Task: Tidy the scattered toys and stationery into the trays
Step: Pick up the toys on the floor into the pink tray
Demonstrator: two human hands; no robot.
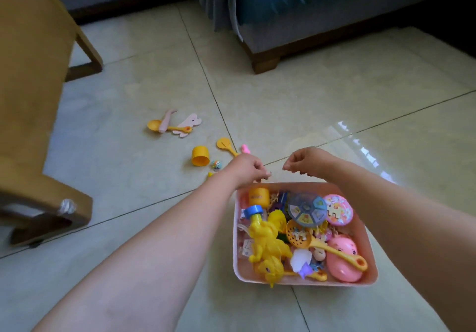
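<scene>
Both hands poised above far rim of pink plastic tray [371, 272] on tiled floor [128, 228]: left hand [247, 170] and right hand [305, 161] loosely curled, apparently empty. Tray heaped with toys. Still scattered beyond: yellow plastic cup [200, 155], yellow toy spoon [154, 125], pink flat cutout pieces [186, 122], small trinkets. Tidying looks mostly done.

left hand [248, 169] hides yellow bit [210, 175], fingertip contents unclear

Both bare arms outstretched — hands, left [247, 169] and right [305, 160], fingers curled downward, apart.
</scene>
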